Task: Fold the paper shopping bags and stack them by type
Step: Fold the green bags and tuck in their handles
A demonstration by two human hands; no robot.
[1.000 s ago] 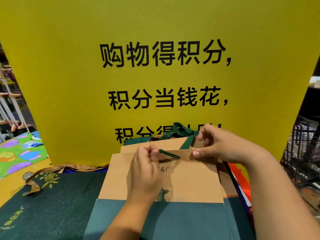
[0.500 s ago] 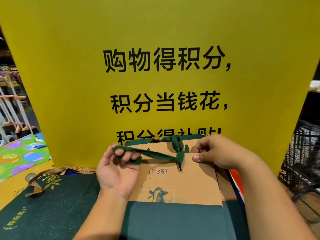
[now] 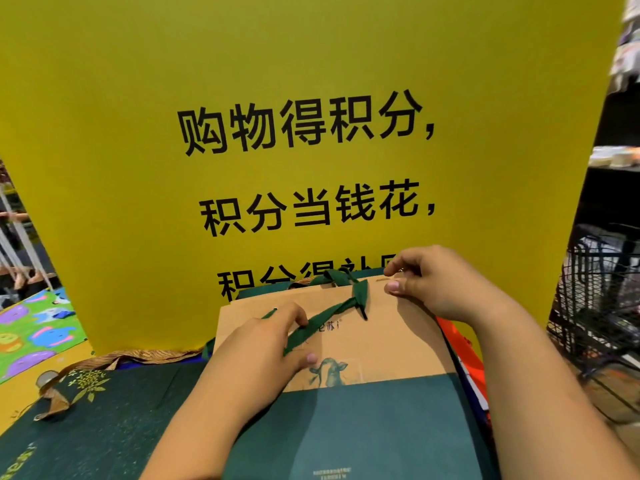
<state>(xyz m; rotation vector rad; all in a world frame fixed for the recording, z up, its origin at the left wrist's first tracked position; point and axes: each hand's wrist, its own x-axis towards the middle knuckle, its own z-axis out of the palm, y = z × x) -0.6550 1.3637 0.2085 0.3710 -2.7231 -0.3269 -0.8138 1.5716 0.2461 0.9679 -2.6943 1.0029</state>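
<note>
A flattened brown-and-teal paper bag (image 3: pixel 391 344) with a cow print lies in front of me on a stack of bags. Its dark green ribbon handle (image 3: pixel 329 317) runs across the brown upper part. My left hand (image 3: pixel 263 351) lies on the bag and holds the ribbon between its fingers. At the bag's top right corner my right hand (image 3: pixel 429 285) pinches the upper edge. A larger dark green bag (image 3: pixel 104 420) with gold leaf print and a woven brown handle lies flat to the left.
A big yellow sign board (image 3: pixel 311 98) with black characters stands right behind the bags. An orange bag edge (image 3: pixel 460 344) pokes out at the right of the stack. Black wire baskets (image 3: pixel 595 306) are at the right, a colourful mat (image 3: pixel 31 334) at the left.
My left hand drew the ribbon handle out to the left, then laid it down on the brown face of the bag. My right hand kept its pinch on the top edge.
</note>
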